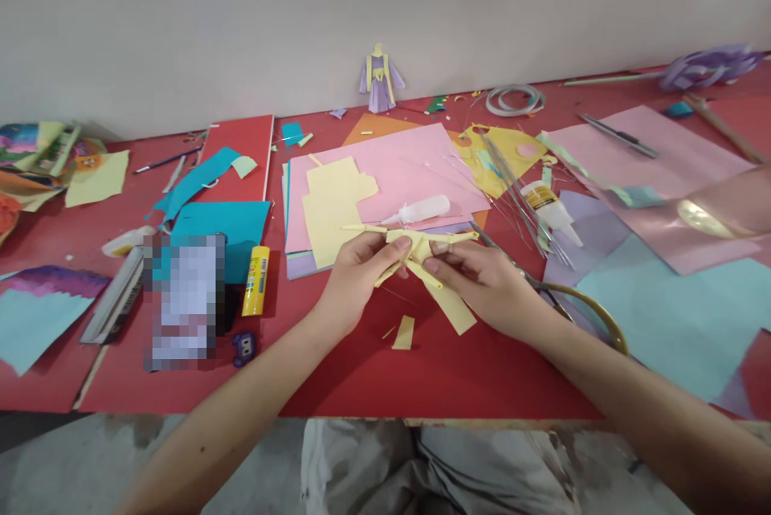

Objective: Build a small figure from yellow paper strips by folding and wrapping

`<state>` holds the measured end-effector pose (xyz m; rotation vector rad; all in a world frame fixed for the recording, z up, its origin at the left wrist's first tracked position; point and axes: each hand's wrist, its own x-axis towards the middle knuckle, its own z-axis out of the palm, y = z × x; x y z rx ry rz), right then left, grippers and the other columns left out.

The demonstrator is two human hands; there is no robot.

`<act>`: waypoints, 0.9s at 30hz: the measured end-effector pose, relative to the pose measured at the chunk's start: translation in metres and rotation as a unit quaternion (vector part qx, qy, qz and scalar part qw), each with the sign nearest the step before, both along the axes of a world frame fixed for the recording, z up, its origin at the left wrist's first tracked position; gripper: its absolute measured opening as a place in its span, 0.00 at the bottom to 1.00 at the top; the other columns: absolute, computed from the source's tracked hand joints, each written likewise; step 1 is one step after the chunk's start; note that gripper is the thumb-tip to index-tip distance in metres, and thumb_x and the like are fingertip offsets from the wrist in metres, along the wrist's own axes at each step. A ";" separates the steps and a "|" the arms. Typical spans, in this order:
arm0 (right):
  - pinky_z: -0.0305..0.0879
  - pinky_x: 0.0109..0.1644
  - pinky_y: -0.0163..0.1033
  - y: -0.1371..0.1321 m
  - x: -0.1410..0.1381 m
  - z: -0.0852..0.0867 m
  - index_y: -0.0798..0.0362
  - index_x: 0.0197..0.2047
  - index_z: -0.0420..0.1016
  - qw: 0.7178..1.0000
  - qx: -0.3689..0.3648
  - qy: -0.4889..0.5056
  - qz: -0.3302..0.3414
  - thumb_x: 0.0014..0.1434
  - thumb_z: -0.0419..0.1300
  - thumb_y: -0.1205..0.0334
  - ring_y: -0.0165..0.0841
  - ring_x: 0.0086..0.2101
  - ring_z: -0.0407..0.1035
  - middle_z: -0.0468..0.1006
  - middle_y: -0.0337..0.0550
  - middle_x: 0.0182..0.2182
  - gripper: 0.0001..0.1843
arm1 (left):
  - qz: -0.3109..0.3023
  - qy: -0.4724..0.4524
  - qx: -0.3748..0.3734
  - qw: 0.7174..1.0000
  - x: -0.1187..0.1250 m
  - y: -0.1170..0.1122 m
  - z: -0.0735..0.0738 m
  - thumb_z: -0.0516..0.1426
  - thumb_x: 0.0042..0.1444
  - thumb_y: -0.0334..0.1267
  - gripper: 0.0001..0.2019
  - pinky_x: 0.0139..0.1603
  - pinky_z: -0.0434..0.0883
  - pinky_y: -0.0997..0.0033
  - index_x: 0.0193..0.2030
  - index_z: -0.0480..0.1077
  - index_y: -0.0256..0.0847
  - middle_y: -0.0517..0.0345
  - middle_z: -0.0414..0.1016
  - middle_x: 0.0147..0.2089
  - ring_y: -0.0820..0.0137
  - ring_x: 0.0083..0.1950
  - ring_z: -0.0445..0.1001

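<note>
Between my two hands, just above the red table, is a pale yellow paper figure (pixel 420 248) with thin rolled-paper limbs. My left hand (pixel 367 262) pinches its left side between thumb and fingers. On the other side my right hand (pixel 473 274) grips it, thumb in front; some fingertips are hidden behind the paper. A flat yellow paper strip (pixel 453 308) hangs below, beside my right hand. Just beyond lies a white glue bottle (pixel 425 210) on pink paper (pixel 397 149). A small yellow scrap (pixel 404 333) rests on the table nearer to me.
Scissors with yellow handles (pixel 593 310) lie right of my right hand, partly under my forearm. To the left are a yellow glue stick (pixel 256 280), a pixelated phone-like object (pixel 186 298) and a box cutter (pixel 114 298). A purple-and-yellow paper doll (pixel 379 81) stands against the wall.
</note>
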<state>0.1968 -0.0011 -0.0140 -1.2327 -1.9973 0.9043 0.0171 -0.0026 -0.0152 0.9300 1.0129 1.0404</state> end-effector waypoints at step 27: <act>0.61 0.30 0.35 -0.003 -0.002 0.003 0.53 0.33 0.75 0.999 0.027 -0.039 0.008 0.64 0.54 0.57 0.32 0.26 0.69 0.78 0.42 0.26 0.13 | -0.017 0.002 0.016 1.000 0.003 -0.001 0.000 0.62 0.54 0.43 0.12 0.31 0.64 0.76 0.29 0.70 0.37 0.63 0.69 0.24 0.76 0.28 0.67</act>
